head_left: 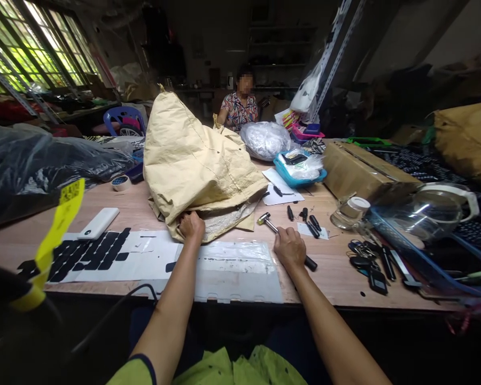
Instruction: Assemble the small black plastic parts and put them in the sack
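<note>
A large tan paper sack (pixel 192 155) lies on its side on the table, its mouth facing me and a whitish lining showing inside. At the left corner of that mouth is my left hand (pixel 192 226), its fingers curled against the sack's edge and partly hidden by it. My right hand (pixel 290 246) is closed around a small hammer (pixel 263 218); the metal head points away to the left and the black grip end sticks out below the palm. Between my forearms lies a clear plastic-covered white sheet (pixel 240 267). Black oblong pieces (pixel 100 255) lie in rows on white paper at the left.
A white power bank (pixel 99 223) and a tape roll (pixel 121 183) lie left. At right are black fittings (pixel 313 225), a lidded jar (pixel 349 213), keys (pixel 361 251), a clear jug (pixel 436 211) and a cardboard box (pixel 364 171). Another person (pixel 240 107) sits across the table.
</note>
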The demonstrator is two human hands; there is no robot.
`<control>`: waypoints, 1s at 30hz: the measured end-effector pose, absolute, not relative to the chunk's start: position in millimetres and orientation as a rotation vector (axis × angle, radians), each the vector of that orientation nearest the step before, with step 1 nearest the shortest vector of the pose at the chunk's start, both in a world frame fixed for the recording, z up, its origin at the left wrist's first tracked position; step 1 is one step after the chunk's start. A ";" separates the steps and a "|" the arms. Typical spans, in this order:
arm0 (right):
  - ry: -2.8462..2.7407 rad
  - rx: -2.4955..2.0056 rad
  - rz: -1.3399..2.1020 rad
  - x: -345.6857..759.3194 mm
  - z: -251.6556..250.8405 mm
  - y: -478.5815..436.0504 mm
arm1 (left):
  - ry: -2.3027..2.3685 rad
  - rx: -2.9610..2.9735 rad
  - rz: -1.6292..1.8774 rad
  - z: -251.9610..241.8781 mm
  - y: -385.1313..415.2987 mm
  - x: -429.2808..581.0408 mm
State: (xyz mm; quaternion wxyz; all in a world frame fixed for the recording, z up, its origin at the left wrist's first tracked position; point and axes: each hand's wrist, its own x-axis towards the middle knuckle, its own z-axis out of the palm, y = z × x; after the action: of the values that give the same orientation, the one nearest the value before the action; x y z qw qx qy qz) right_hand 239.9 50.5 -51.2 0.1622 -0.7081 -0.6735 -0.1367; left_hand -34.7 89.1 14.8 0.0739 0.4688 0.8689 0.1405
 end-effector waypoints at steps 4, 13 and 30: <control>-1.925 -2.025 -0.384 238.6 -48.6 50.6 | 2.560 1.443 0.488 17.4 75.7 -32.5; -1.921 -2.053 -0.341 237.9 -47.6 51.4 | 1.809 2.021 0.873 -1.3 32.8 -8.2; -1.899 -2.007 -0.403 241.1 -55.3 53.4 | 1.354 2.029 0.971 -42.9 21.4 9.5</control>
State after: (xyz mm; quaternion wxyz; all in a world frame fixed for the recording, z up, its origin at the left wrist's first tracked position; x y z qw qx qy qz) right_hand 241.1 53.4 -55.3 0.1737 -0.7078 -0.6699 -0.1420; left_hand 9.5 21.4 -42.9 0.2551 0.7472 0.4987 0.3576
